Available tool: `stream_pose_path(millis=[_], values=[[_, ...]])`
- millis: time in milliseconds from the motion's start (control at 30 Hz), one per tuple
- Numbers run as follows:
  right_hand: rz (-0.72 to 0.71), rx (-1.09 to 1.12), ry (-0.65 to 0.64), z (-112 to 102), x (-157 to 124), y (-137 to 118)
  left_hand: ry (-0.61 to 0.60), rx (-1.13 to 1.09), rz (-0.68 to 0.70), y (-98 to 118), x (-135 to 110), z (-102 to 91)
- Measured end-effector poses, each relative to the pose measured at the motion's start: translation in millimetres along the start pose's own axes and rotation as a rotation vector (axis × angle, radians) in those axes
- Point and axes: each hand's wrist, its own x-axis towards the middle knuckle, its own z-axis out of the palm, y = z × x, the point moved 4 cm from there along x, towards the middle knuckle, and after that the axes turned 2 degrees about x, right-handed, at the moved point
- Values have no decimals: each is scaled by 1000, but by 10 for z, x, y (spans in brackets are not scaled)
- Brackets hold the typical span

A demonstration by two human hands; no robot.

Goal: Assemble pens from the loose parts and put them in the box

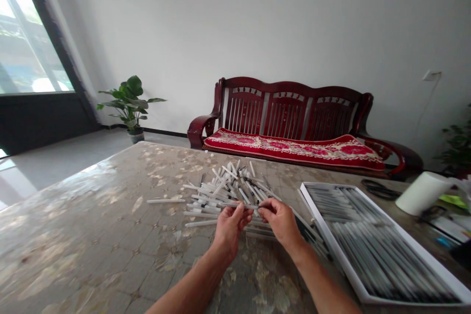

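In front of me my left hand (234,220) pinches a slim, pale pen (231,204) held level. My right hand (275,213) is closed, its thumb and fingers pressed together at the pen's right, dark end. Just beyond and beneath both hands spreads a loose pile of white and clear pen parts (209,194), some with black tips. One white pen tube (166,201) lies apart on the left. To the right stands a shallow white box (356,282) filled with rows of grey-looking pens (386,255). What lies right under my fingers is partly hidden.
A patterned cloth (91,235) covers the table. Past the box are a white roll (423,194), black-handled scissors (380,189) and some blurred clutter. Behind the table stands a dark red wooden bench (283,108) with a red cushion (294,148); a potted plant (130,100) is at the left.
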Motion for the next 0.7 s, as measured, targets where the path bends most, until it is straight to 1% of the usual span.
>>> stream_pose_path(millis=[67, 167, 233, 300, 400, 500, 567, 600, 700], values=[[-70, -90, 7, -6, -25, -42, 1, -2, -2, -11, -7, 2], [-222, -285, 46, -12, -79, -138, -10, -1, 5, -27, -35, 19], [-263, -366, 71, -8, -103, -165, -16, 4, 17, -34, -57, 33], [-235, -380, 72, -1, -109, -156, -18, 9, 23, -38, -69, 45], [-181, -307, 30, 7, -111, -144, -1, 7, 9, -45, -62, 44], [-243, -290, 14, 8, -127, -186, 14, 0, -5, -51, -45, 31], [-281, -346, 30, 12, -136, -204, 8, 2, -8, -58, -42, 26], [-278, -379, 41, 14, -135, -201, 3, 6, -8, -61, -45, 26], [-184, -410, 43, 21, -120, -154, -8, 23, 4, -62, -53, 29]])
